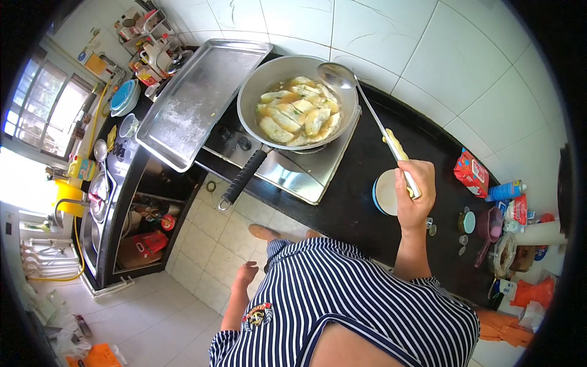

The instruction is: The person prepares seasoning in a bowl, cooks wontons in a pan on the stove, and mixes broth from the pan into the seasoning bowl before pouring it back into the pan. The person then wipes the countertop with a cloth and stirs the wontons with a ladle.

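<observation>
My right hand [417,186] is closed around the pale handle of a long metal ladle [370,105]. The ladle's bowl hangs over the right rim of a grey frying pan [246,98]. In the pan, folded dumplings [292,116] lie side by side in a brownish liquid. The pan sits on a gas stove [299,177], its black-wrapped handle [244,177] pointing toward me. Hanging low beside my body, my left hand [246,273] holds nothing; its fingers look loosely apart. Just left of my right hand is a pale, blue-edged bowl [386,192] on the counter.
A large metal tray [195,98] with white powder traces rests left of the pan. Along the right end of the counter stand a red packet [471,173], a blue can [506,191] and a purple saucepan [489,224]. The sink [95,232] is far left.
</observation>
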Tool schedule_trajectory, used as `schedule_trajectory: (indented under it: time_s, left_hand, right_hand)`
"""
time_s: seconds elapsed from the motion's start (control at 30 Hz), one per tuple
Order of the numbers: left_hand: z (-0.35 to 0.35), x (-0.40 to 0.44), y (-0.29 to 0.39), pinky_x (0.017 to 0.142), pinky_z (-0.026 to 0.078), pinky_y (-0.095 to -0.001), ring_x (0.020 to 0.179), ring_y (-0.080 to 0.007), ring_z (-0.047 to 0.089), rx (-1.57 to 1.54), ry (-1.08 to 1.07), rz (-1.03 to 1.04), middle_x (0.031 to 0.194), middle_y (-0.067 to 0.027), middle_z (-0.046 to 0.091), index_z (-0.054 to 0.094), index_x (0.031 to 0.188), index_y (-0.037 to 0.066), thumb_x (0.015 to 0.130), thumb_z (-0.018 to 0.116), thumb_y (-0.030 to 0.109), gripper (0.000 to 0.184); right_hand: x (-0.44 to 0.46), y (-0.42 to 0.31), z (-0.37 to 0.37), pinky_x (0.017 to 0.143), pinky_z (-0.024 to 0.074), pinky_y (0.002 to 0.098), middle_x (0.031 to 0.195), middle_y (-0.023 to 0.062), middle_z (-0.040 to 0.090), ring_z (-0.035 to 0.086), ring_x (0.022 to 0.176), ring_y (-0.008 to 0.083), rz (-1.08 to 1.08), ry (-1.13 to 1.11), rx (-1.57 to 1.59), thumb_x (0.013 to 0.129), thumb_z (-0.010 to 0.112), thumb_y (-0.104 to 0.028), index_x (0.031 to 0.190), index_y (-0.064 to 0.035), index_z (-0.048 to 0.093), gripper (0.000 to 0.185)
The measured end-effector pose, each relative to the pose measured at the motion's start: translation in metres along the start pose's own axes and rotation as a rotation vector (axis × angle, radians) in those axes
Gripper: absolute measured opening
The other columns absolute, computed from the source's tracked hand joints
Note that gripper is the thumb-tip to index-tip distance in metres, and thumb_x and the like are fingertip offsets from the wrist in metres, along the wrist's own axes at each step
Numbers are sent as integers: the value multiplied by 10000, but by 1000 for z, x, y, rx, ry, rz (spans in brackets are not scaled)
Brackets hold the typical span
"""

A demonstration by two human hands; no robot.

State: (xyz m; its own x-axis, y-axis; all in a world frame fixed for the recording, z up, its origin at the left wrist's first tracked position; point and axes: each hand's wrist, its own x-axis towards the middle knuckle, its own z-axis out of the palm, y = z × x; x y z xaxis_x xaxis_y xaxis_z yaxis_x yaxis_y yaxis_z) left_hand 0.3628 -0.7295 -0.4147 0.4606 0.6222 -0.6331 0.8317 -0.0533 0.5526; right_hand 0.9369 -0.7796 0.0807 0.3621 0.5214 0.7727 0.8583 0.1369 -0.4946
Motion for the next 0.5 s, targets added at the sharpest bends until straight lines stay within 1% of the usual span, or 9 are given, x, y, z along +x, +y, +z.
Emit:
schedule_trajectory:
  time_s: [0.13, 0.17, 0.2, 0.27, 0.3, 0.33, 0.4, 0.47, 0.5]
  left_hand:
    - [-61, -60, 143, 690, 570, -347, 689, -191, 696, -285, 82, -399, 801, -113, 727, 681, 1197, 55, 818, 714, 164, 396]
    - [-65, -59, 143, 601, 551, -354, 571, -168, 654, -229, 101, -371, 691, -81, 686, 730, 1042, 28, 797, 746, 184, 291]
    - [-68, -59, 148, 601, 551, -354, 571, -168, 654, -230, 101, -371, 691, -81, 686, 730, 1042, 28, 797, 746, 184, 291]
    - [-79, -68, 169, 626, 545, -373, 591, -194, 669, -206, 203, -504, 725, -106, 705, 749, 919, 35, 790, 766, 229, 234]
    - [-85, -72, 181, 648, 538, -386, 591, -221, 673, -156, 267, -522, 740, -128, 713, 747, 883, 49, 793, 772, 309, 276]
    - [-83, -70, 177, 648, 538, -386, 591, -221, 673, -157, 266, -523, 740, -128, 713, 747, 883, 49, 793, 772, 309, 276]
    - [-84, -70, 178, 676, 542, -390, 595, -242, 676, 74, 443, -412, 746, -134, 718, 742, 880, 53, 811, 749, 366, 321]
    - [-92, -70, 192, 682, 544, -376, 588, -225, 672, 84, 444, -446, 730, -121, 710, 737, 876, 57, 843, 716, 400, 346]
    - [-101, -74, 209, 659, 546, -367, 582, -212, 668, -57, 370, -518, 733, -121, 707, 735, 875, 55, 861, 704, 401, 348]
  right_hand:
    - [-1, 1, 1, 763, 475, 345, 938, 93, 661, 598, 843, 243, 34, 20, 10, 811, 693, 49, 1025, -35, 687, 231]
    - [-1, 0, 1, 763, 475, 345, 938, 93, 661, 598, 843, 243, 34, 20, 10, 811, 693, 49, 1025, -35, 687, 231]
    - [0, 0, 1, 764, 475, 345, 939, 93, 660, 598, 844, 243, 34, 13, 8, 810, 692, 51, 1025, -34, 687, 232]
    - [0, 0, 1, 766, 476, 344, 939, 93, 660, 598, 845, 243, 34, 4, 6, 809, 691, 53, 1025, -34, 687, 233]
    - [0, -1, 2, 767, 476, 344, 939, 93, 660, 599, 845, 243, 38, -2, 10, 808, 691, 56, 1025, -33, 687, 234]
    - [0, -1, 3, 767, 477, 344, 938, 94, 659, 599, 846, 243, 42, -7, 13, 807, 691, 58, 1024, -33, 686, 235]
    - [-1, -1, 4, 769, 477, 347, 940, 96, 659, 599, 846, 244, 47, -9, 16, 807, 691, 59, 1023, -33, 686, 235]
    - [-1, -1, 5, 770, 478, 349, 941, 98, 659, 600, 847, 244, 50, -10, 22, 806, 692, 60, 1022, -32, 686, 235]
    - [-2, -1, 5, 774, 478, 352, 941, 99, 657, 601, 851, 247, 62, -13, 21, 805, 694, 59, 1020, -31, 685, 234]
